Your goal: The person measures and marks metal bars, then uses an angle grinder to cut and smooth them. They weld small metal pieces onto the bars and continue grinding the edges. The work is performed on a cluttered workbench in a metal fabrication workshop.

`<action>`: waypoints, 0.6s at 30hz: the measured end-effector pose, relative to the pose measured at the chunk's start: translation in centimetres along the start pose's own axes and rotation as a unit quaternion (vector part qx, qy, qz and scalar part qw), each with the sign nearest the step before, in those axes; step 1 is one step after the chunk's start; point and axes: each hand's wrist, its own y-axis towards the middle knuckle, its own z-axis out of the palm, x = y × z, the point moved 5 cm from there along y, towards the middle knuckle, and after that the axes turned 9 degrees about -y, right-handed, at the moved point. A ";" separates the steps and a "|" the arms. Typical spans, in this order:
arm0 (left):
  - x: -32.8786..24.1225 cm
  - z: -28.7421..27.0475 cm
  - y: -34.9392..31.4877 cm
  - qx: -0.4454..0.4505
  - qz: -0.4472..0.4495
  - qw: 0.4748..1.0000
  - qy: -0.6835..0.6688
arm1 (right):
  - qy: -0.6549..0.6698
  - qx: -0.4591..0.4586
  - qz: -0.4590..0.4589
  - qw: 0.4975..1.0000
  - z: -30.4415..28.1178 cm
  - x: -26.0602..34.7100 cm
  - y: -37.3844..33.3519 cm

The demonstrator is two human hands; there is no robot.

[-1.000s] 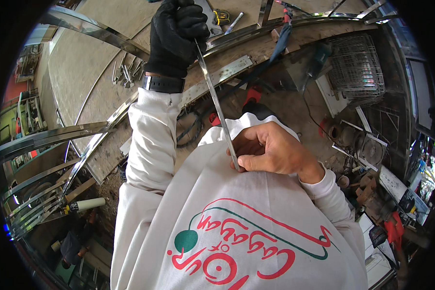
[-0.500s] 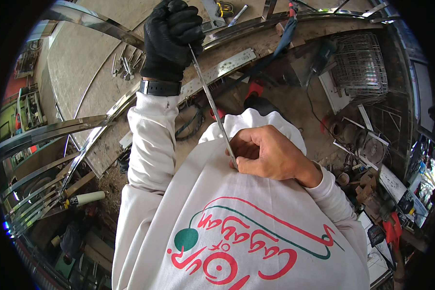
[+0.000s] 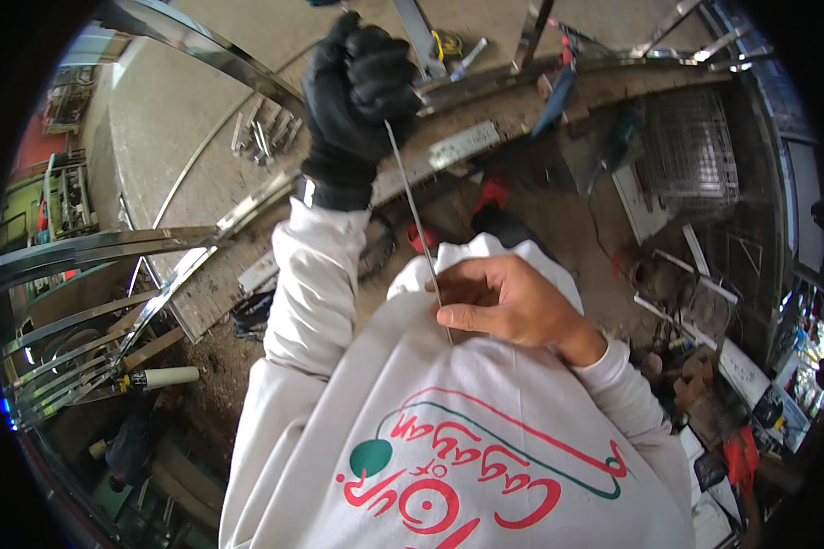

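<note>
- My left hand [image 3: 357, 101], in a black glove, is raised well out in front of me; its fingers are curled tight around the upper end of a thin metal rod [image 3: 414, 215].
- The rod runs down and slightly right from that fist to my right hand [image 3: 508, 302], which is bare and sits close against my chest.
- On the right hand I see the thumb and fingers pinched together on the rod's lower part; a short tip of the rod pokes out below them, over my white sweatshirt [image 3: 449, 457].
- So the rod is held in the air at both ends, tilted, between the two hands, touching nothing else that I can make out.
- Below the hands lies a dirt floor [image 3: 568, 201] with a red tool [image 3: 493, 190] just beyond the rod's middle and a small flat metal plate [image 3: 464, 145] near the gloved fist.
- Long curved steel strips [image 3: 110, 247] fan out on my left, some stacked near the edge of the view, with a pale cylinder [image 3: 167, 377] lying beside them.
- A wire cage [image 3: 691, 151] stands on the far right, well apart from both hands.
- A bunch of short metal pieces [image 3: 261, 137] lies on the concrete left of the glove.
</note>
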 end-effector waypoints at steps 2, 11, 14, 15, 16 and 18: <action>0.8 0.7 0.5 -0.041 0.022 0.999 -0.022 | -0.061 -0.047 -0.039 0.996 -0.2 0.8 0.8; 5.5 8.3 0.4 -0.277 0.233 0.838 0.409 | -0.169 -0.200 -0.140 0.955 -4.1 6.1 -0.6; 8.1 10.8 0.6 -0.246 0.212 0.783 0.530 | -0.030 -0.345 -0.236 0.908 -7.0 12.3 -3.0; 9.0 11.1 0.5 -0.228 0.213 0.786 0.534 | -0.068 -0.365 -0.291 0.882 -7.0 14.7 -3.7; 10.0 11.3 0.0 -0.212 0.217 0.787 0.537 | -0.106 -0.378 -0.343 0.853 -6.5 17.0 -4.1; 11.7 10.5 -0.4 -0.191 0.227 0.769 0.567 | -0.169 -0.380 -0.397 0.818 -5.7 19.5 -5.3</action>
